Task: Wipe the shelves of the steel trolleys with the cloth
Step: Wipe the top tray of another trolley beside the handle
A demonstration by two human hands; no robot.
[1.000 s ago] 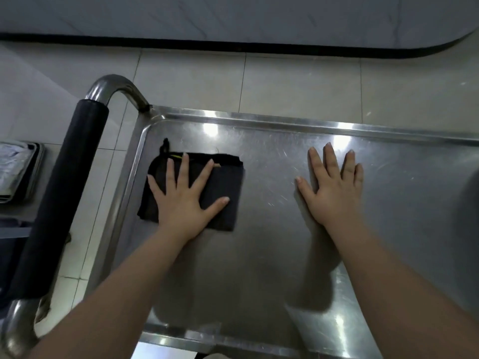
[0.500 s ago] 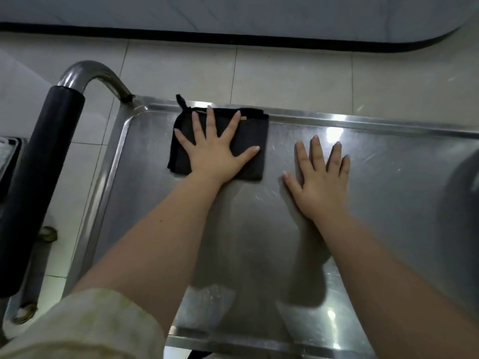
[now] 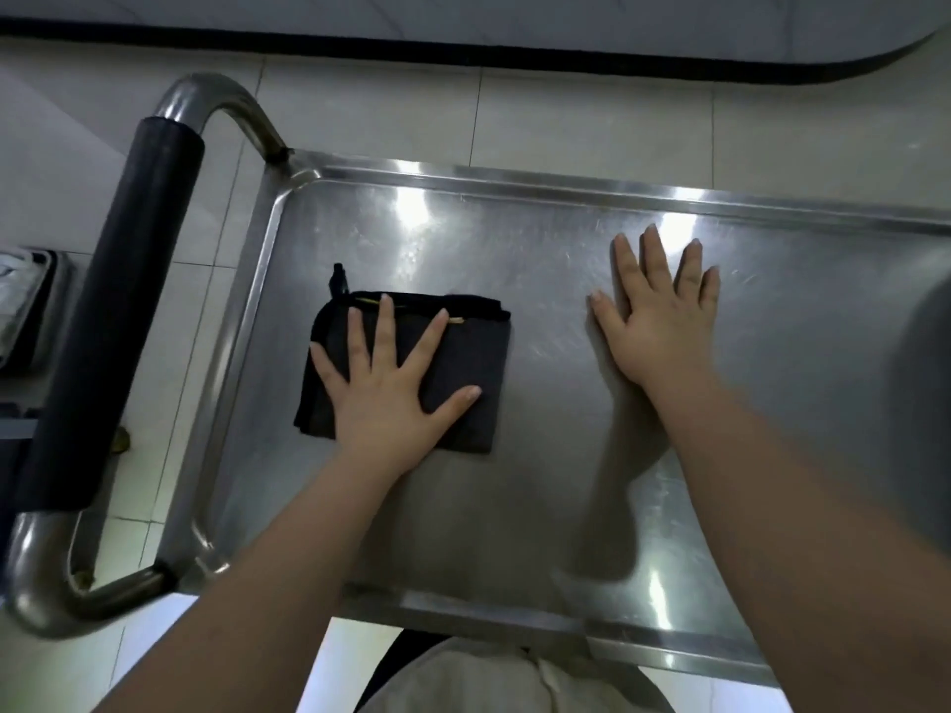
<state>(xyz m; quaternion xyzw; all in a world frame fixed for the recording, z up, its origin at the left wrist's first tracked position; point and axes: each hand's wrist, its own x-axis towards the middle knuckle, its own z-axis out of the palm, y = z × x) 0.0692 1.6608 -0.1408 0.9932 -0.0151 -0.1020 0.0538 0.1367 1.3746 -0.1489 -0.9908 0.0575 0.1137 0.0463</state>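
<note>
**Wiping the top shelf, left end**

I was in the middle of the wiping step. My left hand (image 3: 383, 398) lay flat with fingers spread on the folded dark cloth (image 3: 463, 373), pressing it down rather than gripping it; nothing was clenched. The cloth sat on the top shelf (image 3: 514, 506) of the steel trolley, near the left edge and about midway between the far and near rims. My right hand (image 3: 658, 321) was open too, palm down on the bare steel well to the right of the cloth and nearer the far rim, holding nothing; I judged it was steadying the trolley.

The next move, as I saw it, called for keeping even pressure and sliding the cloth on in strokes toward the right part of the shelf, with the right hand lifted out of the way when the cloth came to it.

Little stood in the way. The shelf carried nothing but the cloth and my hands. The padded handle (image 3: 110, 321) curved beyond the left edge, clear of the stroke. The raised rim (image 3: 566, 180) would stop the cloth at the corners. Lower shelves were hidden.
</note>
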